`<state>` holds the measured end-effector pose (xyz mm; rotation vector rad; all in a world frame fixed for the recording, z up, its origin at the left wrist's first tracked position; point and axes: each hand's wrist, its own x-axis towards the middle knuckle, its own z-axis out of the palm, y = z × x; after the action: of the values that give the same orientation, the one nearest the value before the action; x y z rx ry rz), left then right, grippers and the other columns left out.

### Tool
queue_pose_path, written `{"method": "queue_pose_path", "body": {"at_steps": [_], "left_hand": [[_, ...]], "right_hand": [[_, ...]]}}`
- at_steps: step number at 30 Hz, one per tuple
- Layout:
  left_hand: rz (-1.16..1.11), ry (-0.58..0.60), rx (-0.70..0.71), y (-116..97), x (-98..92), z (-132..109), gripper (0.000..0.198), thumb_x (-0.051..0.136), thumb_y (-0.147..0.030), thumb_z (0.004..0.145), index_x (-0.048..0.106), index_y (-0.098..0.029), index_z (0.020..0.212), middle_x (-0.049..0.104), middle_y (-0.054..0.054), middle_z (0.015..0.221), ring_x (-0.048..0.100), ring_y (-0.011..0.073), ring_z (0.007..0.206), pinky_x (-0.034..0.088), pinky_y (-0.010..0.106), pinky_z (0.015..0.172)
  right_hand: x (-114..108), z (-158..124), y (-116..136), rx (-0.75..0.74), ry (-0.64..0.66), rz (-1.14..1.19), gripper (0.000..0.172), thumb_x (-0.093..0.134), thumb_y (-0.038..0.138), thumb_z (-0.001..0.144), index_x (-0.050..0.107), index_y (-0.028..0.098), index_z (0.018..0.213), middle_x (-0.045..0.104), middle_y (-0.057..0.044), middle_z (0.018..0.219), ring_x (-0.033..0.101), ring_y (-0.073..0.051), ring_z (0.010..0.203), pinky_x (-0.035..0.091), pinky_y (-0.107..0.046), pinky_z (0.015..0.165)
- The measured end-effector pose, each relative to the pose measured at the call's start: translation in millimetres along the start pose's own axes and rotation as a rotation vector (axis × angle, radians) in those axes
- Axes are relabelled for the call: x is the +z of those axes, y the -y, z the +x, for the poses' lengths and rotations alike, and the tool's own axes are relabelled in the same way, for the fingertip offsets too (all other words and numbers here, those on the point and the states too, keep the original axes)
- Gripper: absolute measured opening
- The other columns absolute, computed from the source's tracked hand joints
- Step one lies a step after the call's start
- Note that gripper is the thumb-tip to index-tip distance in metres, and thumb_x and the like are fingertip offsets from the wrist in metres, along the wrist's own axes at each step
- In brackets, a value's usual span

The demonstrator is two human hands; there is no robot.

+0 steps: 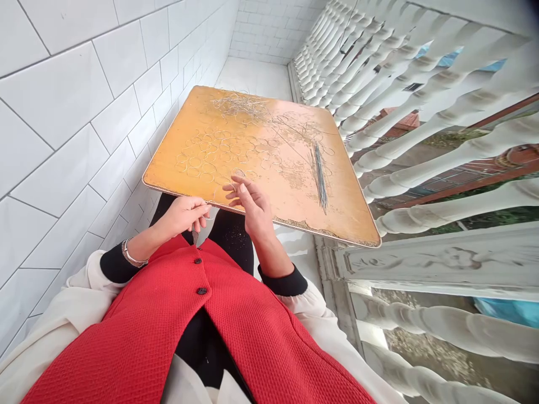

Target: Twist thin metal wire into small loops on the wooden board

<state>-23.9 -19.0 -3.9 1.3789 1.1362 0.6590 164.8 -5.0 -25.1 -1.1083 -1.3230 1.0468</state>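
Lying on the orange desk, wire rings are spread just beyond the hands: a thin wire is pinched by the left hand at the near edge, while the right hand is held open above the rings, fingers spread, gripping nothing.

Left hand: held item mostly hidden by fingers, perhaps thin wire.
Small metal tool: lower end hidden behind red vest.
Wire tangle: strands too fine to count.
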Motion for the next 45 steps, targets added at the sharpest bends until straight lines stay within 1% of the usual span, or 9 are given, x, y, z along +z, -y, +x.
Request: {"method": "queue_pose_path", "body": {"at_steps": [6, 12, 18, 25, 32, 35, 39, 42, 45], "left_hand": [[-0.104, 0.134, -0.026, -3.3, 0.9, -4.1, 0.027, 0.05, -0.021, 0.091, 0.057, -0.013, 0.067, 0.064, 0.001, 0.062, 0.056, 0.0061, 0.045, 0.037, 0.016, 0.042], [-0.204, 0.104, 0.061, 6.8, -3.5, -1.7, 0.024, 0.058, -0.028, 0.086, 0.061, -0.012, 0.069, 0.065, 0.004, 0.071, 0.061, 0.0078, 0.057, 0.039, 0.016, 0.045], [-0.208, 0.215, 0.04, 10.0, -9.6, -0.6, 0.029, 0.063, -0.037, 0.084, 0.062, -0.012, 0.068, 0.066, 0.004, 0.068, 0.06, 0.0082, 0.054, 0.042, 0.018, 0.046], [-0.278, 0.044, 0.063, 7.1, -3.5, -1.8, 0.03, 0.062, -0.04, 0.086, 0.059, -0.014, 0.071, 0.066, 0.003, 0.071, 0.058, 0.0065, 0.054, 0.04, 0.016, 0.045], [-0.275, 0.075, 0.067, 11.7, 2.2, -2.5, 0.031, 0.061, -0.043, 0.087, 0.057, -0.015, 0.074, 0.067, 0.003, 0.068, 0.058, 0.0066, 0.05, 0.038, 0.016, 0.042], [-0.242, 0.037, 0.068, 12.2, 7.7, -1.6, 0.032, 0.06, -0.045, 0.088, 0.058, -0.015, 0.076, 0.069, 0.003, 0.073, 0.06, 0.0066, 0.053, 0.042, 0.016, 0.045], [-0.265, -0.06, 0.074, 12.4, 16.7, 1.5, 0.034, 0.061, -0.047, 0.089, 0.06, -0.014, 0.078, 0.069, 0.004, 0.075, 0.063, 0.0078, 0.057, 0.045, 0.016, 0.047], [-0.302, -0.142, 0.084, 14.6, 21.3, 4.2, 0.033, 0.06, -0.044, 0.089, 0.062, -0.014, 0.078, 0.068, 0.003, 0.073, 0.065, 0.0088, 0.059, 0.047, 0.017, 0.05], [-0.299, -0.137, 0.099, 18.9, 22.8, 5.9, 0.031, 0.06, -0.044, 0.089, 0.064, -0.014, 0.08, 0.069, 0.003, 0.076, 0.066, 0.01, 0.063, 0.051, 0.019, 0.056]], "right_hand": [[5.3, 7.9, 2.7, 0.034, 0.144, 0.026, 0.049, 0.063, 0.066, 0.081, 0.072, 0.019, 0.091, 0.071, -0.003, 0.074, 0.049, -0.008, 0.049, 0.039, -0.023, 0.045], [-3.1, 8.7, 0.0, 0.052, 0.215, -0.046, 0.044, 0.069, 0.062, 0.077, 0.067, 0.018, 0.074, 0.064, 0.0, 0.061, 0.046, -0.008, 0.048, 0.035, -0.022, 0.045], [-23.4, 10.8, 10.3, -0.093, 0.312, -0.235, 0.038, 0.063, 0.054, 0.084, 0.062, 0.019, 0.067, 0.057, 0.002, 0.056, 0.044, -0.008, 0.048, 0.036, -0.024, 0.049], [-26.6, 9.2, 16.8, -0.183, 0.33, -0.413, 0.035, 0.055, 0.044, 0.09, 0.059, 0.02, 0.066, 0.057, 0.001, 0.057, 0.048, -0.011, 0.053, 0.037, -0.025, 0.054], [-33.2, 10.5, 20.5, -0.213, 0.391, -0.434, 0.032, 0.058, 0.044, 0.089, 0.065, 0.019, 0.071, 0.059, 0.001, 0.058, 0.05, -0.011, 0.054, 0.039, -0.025, 0.055], [-31.0, 8.4, 20.0, -0.109, 0.337, -0.281, 0.037, 0.063, 0.055, 0.085, 0.07, 0.019, 0.082, 0.063, 0.0, 0.063, 0.051, -0.01, 0.053, 0.041, -0.024, 0.052], [-22.3, -1.0, 10.9, 0.018, 0.125, 0.011, 0.053, 0.066, 0.064, 0.079, 0.068, 0.02, 0.109, 0.071, -0.003, 0.081, 0.056, -0.01, 0.056, 0.047, -0.023, 0.052], [-12.9, -10.5, 1.2, 0.106, 0.075, 0.1, 0.052, 0.065, 0.066, 0.079, 0.069, 0.02, 0.103, 0.072, -0.005, 0.086, 0.059, -0.01, 0.058, 0.047, -0.023, 0.049], [-3.0, -16.2, -6.4, 0.135, 0.046, 0.132, 0.047, 0.069, 0.065, 0.076, 0.071, 0.019, 0.086, 0.071, -0.004, 0.075, 0.056, -0.01, 0.053, 0.047, -0.023, 0.049]]}}
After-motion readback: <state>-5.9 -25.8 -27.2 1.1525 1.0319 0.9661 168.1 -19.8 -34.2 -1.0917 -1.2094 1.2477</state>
